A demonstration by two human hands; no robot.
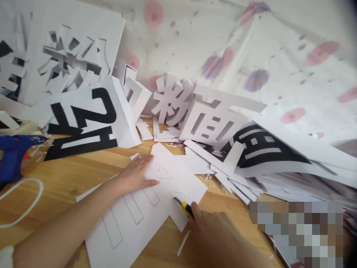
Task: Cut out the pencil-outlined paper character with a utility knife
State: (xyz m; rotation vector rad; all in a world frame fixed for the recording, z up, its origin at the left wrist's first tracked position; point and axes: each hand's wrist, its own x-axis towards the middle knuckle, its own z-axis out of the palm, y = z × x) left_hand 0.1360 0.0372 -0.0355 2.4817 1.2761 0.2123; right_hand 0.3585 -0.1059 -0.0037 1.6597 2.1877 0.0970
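Observation:
A white board (156,230) with pencil-drawn outlines lies flat on the wooden table, its right side partly cut away. My left hand (136,173) presses on its upper part, fingers stretched out and thumb apart. In my right hand (206,223) is a yellow and black utility knife (186,208), gripped by the handle. Its blade points up and left, at a pencilled outline near the board's right side; whether the tip touches the surface I cannot tell. A thin white offcut (184,242) rests on the table beside my right hand.
White cut-out characters (173,100) stand at the back against a floral cloth (279,56). Printed black-on-white sheets (267,147) and offcut strips lie at right. A blue glue gun (13,156) and white cable (39,197) are at left. The lower right is pixelated.

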